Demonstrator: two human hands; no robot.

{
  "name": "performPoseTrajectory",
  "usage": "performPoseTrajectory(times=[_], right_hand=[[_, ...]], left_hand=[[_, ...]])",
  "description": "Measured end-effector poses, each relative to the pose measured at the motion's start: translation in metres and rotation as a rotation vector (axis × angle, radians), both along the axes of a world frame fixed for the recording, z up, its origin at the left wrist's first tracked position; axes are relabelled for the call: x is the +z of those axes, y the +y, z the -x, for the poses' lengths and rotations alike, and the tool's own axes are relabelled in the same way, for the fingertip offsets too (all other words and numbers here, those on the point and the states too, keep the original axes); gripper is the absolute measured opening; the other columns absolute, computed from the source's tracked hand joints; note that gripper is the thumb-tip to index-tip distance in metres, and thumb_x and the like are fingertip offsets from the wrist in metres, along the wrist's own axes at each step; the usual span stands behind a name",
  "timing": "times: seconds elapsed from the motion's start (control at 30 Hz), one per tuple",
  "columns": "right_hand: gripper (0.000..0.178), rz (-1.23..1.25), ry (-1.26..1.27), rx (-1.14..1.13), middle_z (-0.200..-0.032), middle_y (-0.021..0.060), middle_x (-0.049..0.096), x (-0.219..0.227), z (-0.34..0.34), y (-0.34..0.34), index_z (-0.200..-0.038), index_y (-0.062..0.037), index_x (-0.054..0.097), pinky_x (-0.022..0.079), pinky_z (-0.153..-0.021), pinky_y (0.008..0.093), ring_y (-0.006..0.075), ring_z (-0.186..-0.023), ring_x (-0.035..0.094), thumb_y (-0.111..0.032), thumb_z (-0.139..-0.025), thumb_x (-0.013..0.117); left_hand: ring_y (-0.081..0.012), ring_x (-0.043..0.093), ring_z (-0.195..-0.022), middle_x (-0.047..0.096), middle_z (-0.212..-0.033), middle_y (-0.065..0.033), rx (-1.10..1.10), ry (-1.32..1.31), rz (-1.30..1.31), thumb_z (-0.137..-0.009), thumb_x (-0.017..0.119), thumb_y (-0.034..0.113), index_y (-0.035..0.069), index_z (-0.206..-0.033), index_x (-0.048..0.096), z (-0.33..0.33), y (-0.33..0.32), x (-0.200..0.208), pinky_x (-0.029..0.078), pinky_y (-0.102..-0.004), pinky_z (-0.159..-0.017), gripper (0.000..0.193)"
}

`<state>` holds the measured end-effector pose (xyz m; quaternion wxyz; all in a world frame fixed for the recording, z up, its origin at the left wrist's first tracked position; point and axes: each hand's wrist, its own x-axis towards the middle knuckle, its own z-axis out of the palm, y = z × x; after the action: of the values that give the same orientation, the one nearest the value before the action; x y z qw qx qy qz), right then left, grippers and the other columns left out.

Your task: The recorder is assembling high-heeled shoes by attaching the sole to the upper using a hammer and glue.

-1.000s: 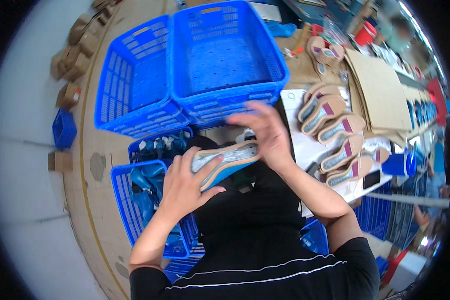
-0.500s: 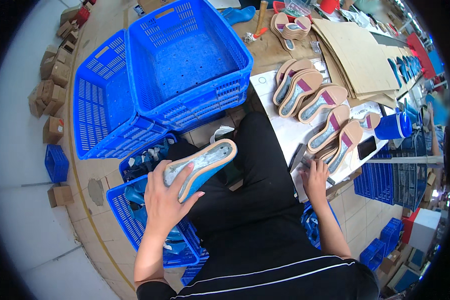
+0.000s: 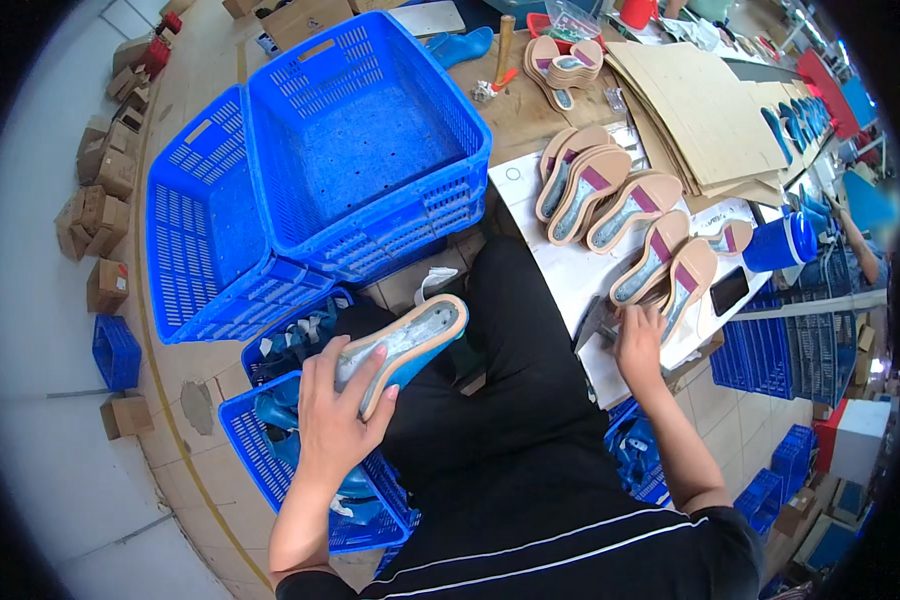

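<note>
My left hand (image 3: 342, 412) grips a blue shoe last (image 3: 422, 335) with its underside turned up; a tan rim runs round a grey middle with small dark holes. It hangs over my lap, toe end pointing away and to the right. At the table's near edge, my right hand (image 3: 640, 348) has its fingers bent together; their tips are hidden, so what they pinch cannot be made out. Just left of those fingers lies a dark flat piece (image 3: 594, 318). Stacks of tan shoe soles (image 3: 651, 262) with grey middles and magenta patches stand beyond the hand.
Large blue crates (image 3: 370, 140) stand at the left front, and a lower blue crate (image 3: 255, 440) of blue pieces sits beside my leg. On the table are cardboard sheets (image 3: 695, 110), a blue cylindrical container (image 3: 778, 243), a phone (image 3: 729, 291) and a wooden-handled tool (image 3: 505, 50).
My right hand has drawn its fingers together near the sole stack. My left hand still holds the shoe last, slightly lower in view. The whole view has shifted a little.
</note>
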<state>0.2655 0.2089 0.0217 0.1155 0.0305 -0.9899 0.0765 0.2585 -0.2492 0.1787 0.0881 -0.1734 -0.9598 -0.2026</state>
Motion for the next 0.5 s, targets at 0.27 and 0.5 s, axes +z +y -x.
performPoseTrajectory(times=[0.27, 0.5], right_hand=[[0.018, -0.222, -0.134, 0.074, -0.102, 0.0172, 0.063, -0.027, -0.015, -0.001, -0.109, 0.0003, 0.059, 0.052, -0.085, 0.045, 0.0352, -0.1, 0.062, -0.009, -0.094, 0.06], [0.028, -0.107, -0.211, -0.112, -0.104, 0.0199, 0.064, -0.042, -0.018, -0.004, -0.115, 0.0032, 0.061, 0.053, -0.086, 0.0475, 0.039, -0.1, 0.063, -0.006, -0.088, 0.063]], left_hand=[[-0.0391, 0.063, -0.11, 0.062, -0.136, -0.0245, -0.008, 0.068, -0.049, -0.089, 0.081, 0.02, 0.013, -0.132, 0.077, 0.003, 0.003, -0.005, 0.054, -0.0461, -0.094, 0.043], [-0.0396, 0.064, -0.11, 0.062, -0.135, -0.0248, -0.003, 0.07, -0.05, -0.09, 0.08, 0.02, 0.012, -0.13, 0.078, 0.002, 0.005, -0.005, 0.054, -0.0466, -0.094, 0.041]])
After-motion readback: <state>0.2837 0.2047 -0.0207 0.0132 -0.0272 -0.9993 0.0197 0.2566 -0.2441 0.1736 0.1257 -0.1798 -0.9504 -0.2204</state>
